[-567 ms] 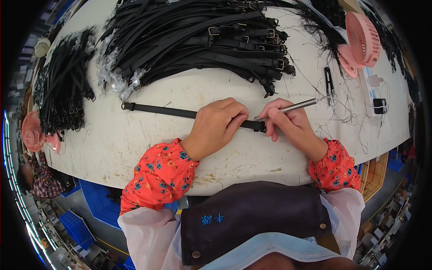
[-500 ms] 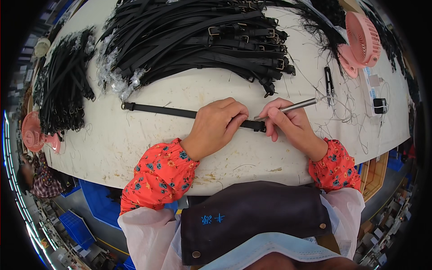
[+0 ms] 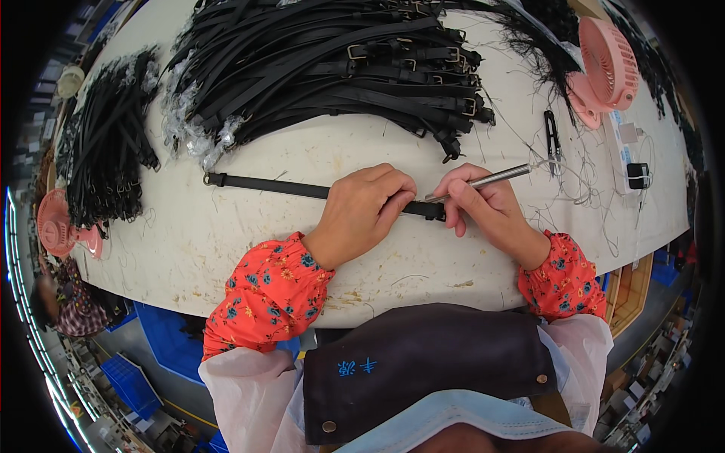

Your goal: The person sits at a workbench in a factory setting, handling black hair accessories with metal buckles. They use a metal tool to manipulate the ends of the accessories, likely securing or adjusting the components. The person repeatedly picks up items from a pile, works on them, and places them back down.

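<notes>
A narrow black belt lies across the table in front of me, a small metal fitting at its left end. My left hand is closed on it near the right end, thumb and forefinger pinched together and covering part of it. Between the fingers of my right hand is a slim silver pen-shaped tool, a thin cord at its upper end. Its tip points left and down to the belt, close to my left fingertips; whether it touches, I cannot tell. The right hand's lower fingers are beside the belt's right end.
A big pile of black buckled belts covers the far table, with a smaller bundle at left. Pink fans stand at both sides. Black thread snips, loose threads and a power strip lie at right.
</notes>
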Available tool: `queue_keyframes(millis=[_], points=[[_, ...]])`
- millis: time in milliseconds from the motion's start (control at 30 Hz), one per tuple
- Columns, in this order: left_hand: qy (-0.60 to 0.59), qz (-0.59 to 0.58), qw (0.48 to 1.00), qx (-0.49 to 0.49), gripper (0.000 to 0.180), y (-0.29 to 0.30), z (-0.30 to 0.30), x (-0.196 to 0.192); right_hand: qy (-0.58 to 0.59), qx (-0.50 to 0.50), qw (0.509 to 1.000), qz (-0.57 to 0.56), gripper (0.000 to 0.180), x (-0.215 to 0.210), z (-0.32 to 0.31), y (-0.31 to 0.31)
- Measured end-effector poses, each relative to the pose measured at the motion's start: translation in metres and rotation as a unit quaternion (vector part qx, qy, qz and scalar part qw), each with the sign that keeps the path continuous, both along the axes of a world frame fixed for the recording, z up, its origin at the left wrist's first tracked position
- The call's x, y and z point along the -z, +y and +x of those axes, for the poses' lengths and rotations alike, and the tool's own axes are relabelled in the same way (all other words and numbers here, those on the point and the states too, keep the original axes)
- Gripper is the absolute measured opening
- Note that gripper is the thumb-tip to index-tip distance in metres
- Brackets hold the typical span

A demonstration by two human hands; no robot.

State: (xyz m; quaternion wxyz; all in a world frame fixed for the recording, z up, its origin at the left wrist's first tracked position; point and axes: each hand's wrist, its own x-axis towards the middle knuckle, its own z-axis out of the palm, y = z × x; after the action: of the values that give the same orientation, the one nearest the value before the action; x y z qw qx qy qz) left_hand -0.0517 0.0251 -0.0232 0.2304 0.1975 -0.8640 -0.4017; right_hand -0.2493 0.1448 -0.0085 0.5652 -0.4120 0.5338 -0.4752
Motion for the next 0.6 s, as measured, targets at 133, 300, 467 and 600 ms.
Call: queue_keyframes(millis=[133,300,467,600], points=[[-0.002,0.002,1.000,-0.001,0.005,0.000,0.000,0.001,-0.001,0.002,1.000,0.000,0.028,0.004,-0.001,0.001],[0.003,0.003,1.000,-0.002,0.006,0.000,0.000,0.001,0.000,-0.001,1.000,0.000,0.029,0.001,-0.001,0.000],[0.020,0.046,0.998,-0.045,0.010,0.000,0.001,0.002,-0.004,0.001,1.000,-0.005,0.029,0.002,-0.001,0.001],[0.014,0.059,0.994,-0.088,0.017,-0.005,0.005,-0.009,-0.009,0.018,0.999,-0.033,0.028,0.003,-0.001,0.005]])
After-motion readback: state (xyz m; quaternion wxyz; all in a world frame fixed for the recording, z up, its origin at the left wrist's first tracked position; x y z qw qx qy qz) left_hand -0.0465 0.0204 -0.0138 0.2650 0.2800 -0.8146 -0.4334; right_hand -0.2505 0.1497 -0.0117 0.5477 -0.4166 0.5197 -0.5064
